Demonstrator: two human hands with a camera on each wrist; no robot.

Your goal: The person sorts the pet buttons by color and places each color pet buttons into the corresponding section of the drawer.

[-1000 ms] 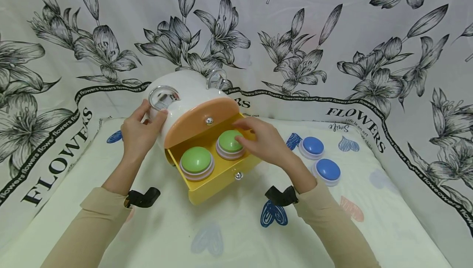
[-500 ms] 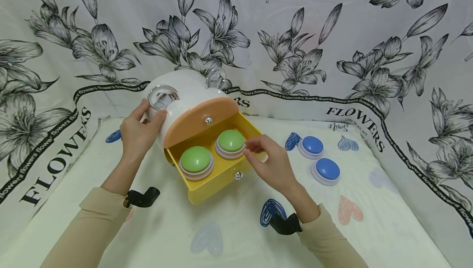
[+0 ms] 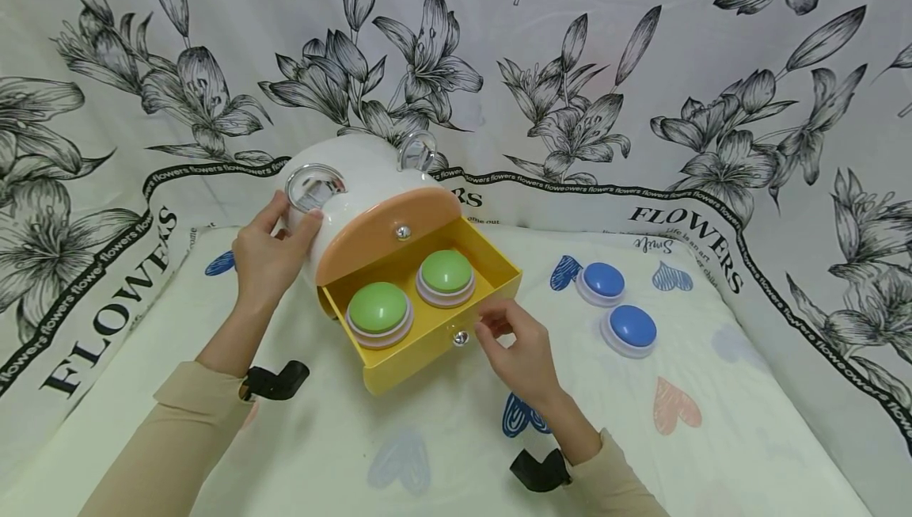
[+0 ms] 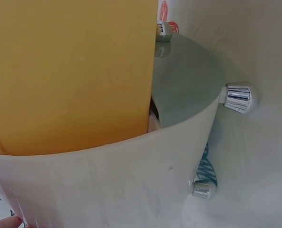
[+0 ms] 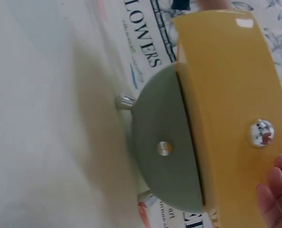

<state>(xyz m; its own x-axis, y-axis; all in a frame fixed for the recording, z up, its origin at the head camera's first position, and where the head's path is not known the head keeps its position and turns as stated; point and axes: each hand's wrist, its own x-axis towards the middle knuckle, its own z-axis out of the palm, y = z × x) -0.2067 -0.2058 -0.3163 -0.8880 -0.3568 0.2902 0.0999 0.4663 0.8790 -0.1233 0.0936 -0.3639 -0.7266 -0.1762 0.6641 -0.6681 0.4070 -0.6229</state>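
A white rounded drawer box [image 3: 378,176] stands at centre left in the head view, with an orange top drawer [image 3: 388,236] pushed in. Its yellow drawer [image 3: 416,355] is pulled out and holds two green dome-topped push buttons on white bases, the left button [image 3: 378,309] and the right button [image 3: 446,273]. My left hand [image 3: 273,256] grips the box's left side below a chrome ring [image 3: 313,187], its thumb on the front. My right hand [image 3: 520,351], fingers loosely bent and holding nothing, is beside the yellow drawer's front, right of the chrome knob [image 3: 461,338].
Two blue push buttons on white bases, a far one [image 3: 602,283] and a near one [image 3: 631,329], sit right of the box. Below the yellow drawer is a green drawer [image 5: 164,142], pushed in. Short chrome feet [image 4: 238,97] support the box. Patterned cloth [image 3: 570,89] hangs behind.
My right hand has left the right green button in the yellow drawer and come down and nearer, outside the drawer's front. My left hand, the box and the buttons stay put.
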